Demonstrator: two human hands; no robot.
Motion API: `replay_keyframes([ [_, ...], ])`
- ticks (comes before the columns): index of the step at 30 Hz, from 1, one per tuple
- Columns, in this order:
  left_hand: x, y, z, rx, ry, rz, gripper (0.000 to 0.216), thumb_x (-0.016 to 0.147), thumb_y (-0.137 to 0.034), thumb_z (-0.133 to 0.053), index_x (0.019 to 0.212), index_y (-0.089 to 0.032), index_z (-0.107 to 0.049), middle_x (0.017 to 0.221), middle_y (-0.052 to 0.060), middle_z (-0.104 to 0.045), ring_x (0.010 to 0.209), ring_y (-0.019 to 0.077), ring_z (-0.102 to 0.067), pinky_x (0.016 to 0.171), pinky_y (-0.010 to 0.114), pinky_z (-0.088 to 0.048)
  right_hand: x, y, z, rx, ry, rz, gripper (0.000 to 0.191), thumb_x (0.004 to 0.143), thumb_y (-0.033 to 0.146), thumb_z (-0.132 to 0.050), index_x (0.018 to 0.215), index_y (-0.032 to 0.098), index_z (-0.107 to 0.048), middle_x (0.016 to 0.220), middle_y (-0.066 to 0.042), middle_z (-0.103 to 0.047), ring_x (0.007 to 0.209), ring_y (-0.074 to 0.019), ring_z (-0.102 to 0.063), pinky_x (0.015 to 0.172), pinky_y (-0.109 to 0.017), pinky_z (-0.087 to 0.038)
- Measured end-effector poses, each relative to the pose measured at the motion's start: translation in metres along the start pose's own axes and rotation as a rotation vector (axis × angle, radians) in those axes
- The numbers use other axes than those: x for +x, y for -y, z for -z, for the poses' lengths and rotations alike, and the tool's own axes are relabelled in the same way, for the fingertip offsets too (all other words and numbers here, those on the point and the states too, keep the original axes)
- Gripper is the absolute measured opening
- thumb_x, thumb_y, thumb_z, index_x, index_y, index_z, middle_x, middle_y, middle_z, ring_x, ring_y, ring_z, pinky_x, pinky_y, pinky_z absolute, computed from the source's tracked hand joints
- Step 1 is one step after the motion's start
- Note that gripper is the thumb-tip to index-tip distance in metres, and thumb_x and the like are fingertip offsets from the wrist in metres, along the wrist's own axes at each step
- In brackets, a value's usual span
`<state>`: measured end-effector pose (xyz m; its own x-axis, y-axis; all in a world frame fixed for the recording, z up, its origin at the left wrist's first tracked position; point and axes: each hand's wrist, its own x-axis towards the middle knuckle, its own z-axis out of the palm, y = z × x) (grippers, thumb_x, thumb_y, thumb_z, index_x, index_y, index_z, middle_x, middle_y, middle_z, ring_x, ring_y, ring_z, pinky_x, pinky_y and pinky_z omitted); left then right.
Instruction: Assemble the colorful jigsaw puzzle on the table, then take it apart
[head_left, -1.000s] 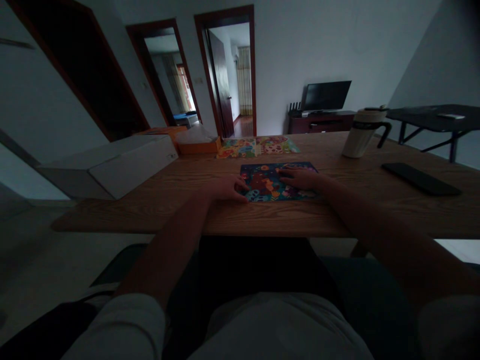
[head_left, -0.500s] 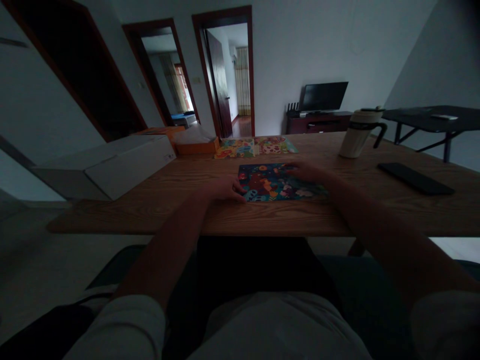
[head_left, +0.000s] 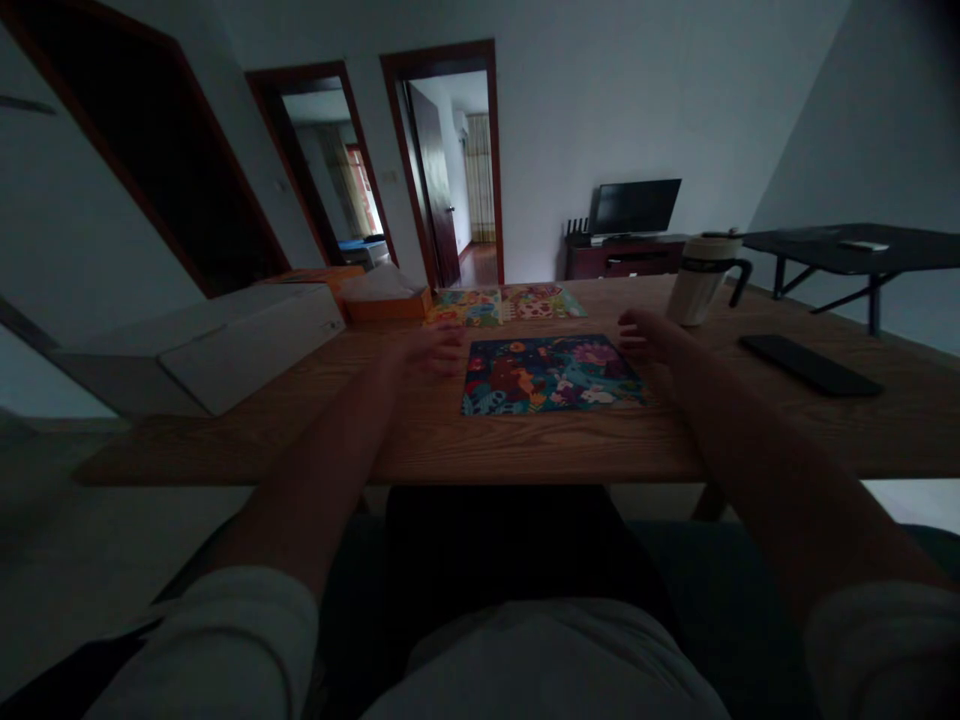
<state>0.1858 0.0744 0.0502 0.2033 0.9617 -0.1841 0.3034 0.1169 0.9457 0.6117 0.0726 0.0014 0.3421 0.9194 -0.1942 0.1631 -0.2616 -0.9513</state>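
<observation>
Sheet (head_left: 551, 378), printed in dark blue with animals and plants, lies flat on the desk (head_left: 540, 445) in front of the person, in the space between the two grips. The left grip (head_left: 429, 350) is just off the sheet's left edge, level with its upper half; its fingers are slightly blurred, spread and loosely bent, with nothing visible in them. The right grip (head_left: 646, 335) is beside the upper right corner, fingers gently curved and pointing inward, loosely open and also with nothing visible in it. Whether either grip touches the desk is hard to tell. Beyond the sheet lie bright picture panels (head_left: 541, 302), near a tissue box (head_left: 386, 308) and a white box (head_left: 251, 340) to the left. A mug (head_left: 691, 293) stands past the right grip, and a black slab (head_left: 810, 366) lies farther right.
</observation>
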Motion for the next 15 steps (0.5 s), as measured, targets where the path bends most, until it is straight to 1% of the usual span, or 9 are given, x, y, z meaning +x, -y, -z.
replay_keyframes([
  [2,0.009,0.0,-0.003,-0.146,-0.059,0.086,0.041,0.092,-0.041,-0.069,0.129,-0.027,-0.058,0.125,0.012,-0.06,0.091,0.0226,-0.067,0.076,0.037,-0.061,0.0,0.002,-0.001,0.052,-0.006,-0.063,0.024,0.089,0.03,-0.057,0.112,0.023,-0.057,0.097,-0.01,-0.06,0.076,-0.0198,-0.065,0.072,-0.035,-0.063],
  [4,0.017,0.001,-0.007,-0.229,-0.082,0.153,0.039,0.094,-0.04,-0.066,0.13,-0.028,-0.054,0.121,0.011,-0.06,0.089,0.0216,-0.067,0.077,0.038,-0.062,0.003,0.003,-0.001,0.044,0.024,-0.076,0.021,0.09,0.03,-0.055,0.109,0.023,-0.056,0.094,-0.01,-0.06,0.077,-0.0216,-0.066,0.071,-0.037,-0.063],
  [6,0.023,0.001,-0.011,-0.26,-0.084,0.195,0.038,0.094,-0.039,-0.066,0.127,-0.027,-0.053,0.116,0.011,-0.06,0.085,0.0202,-0.067,0.077,0.037,-0.063,0.007,0.002,0.001,0.025,0.07,-0.068,0.018,0.092,0.033,-0.05,0.107,0.023,-0.055,0.093,-0.011,-0.061,0.078,-0.0232,-0.067,0.07,-0.039,-0.063],
  [9,0.031,0.001,-0.014,-0.25,-0.072,0.249,0.035,0.094,-0.043,-0.067,0.12,-0.023,-0.054,0.105,0.01,-0.064,0.075,0.019,-0.068,0.068,0.032,-0.061,0.007,0.001,0.0,0.06,0.118,-0.058,0.018,0.094,0.036,-0.049,0.105,0.023,-0.054,0.096,-0.012,-0.063,0.079,-0.0229,-0.067,0.075,-0.039,-0.063],
  [12,0.04,0.005,-0.019,-0.257,-0.044,0.23,0.028,0.094,-0.041,-0.067,0.114,-0.023,-0.056,0.092,0.007,-0.067,0.067,0.0177,-0.067,0.058,0.026,-0.055,0.001,0.0,-0.003,0.068,0.122,-0.055,0.019,0.091,0.035,-0.053,0.105,0.023,-0.054,0.097,-0.012,-0.064,0.083,-0.0245,-0.068,0.079,-0.041,-0.062],
  [15,0.045,0.014,-0.024,-0.286,-0.062,0.166,0.026,0.093,-0.033,-0.069,0.114,-0.025,-0.055,0.086,0.004,-0.068,0.061,0.0148,-0.065,0.056,0.023,-0.052,-0.006,0.0,-0.006,0.005,0.135,-0.027,0.018,0.091,0.036,-0.052,0.105,0.023,-0.054,0.099,-0.014,-0.064,0.085,-0.0265,-0.068,0.078,-0.043,-0.062],
])
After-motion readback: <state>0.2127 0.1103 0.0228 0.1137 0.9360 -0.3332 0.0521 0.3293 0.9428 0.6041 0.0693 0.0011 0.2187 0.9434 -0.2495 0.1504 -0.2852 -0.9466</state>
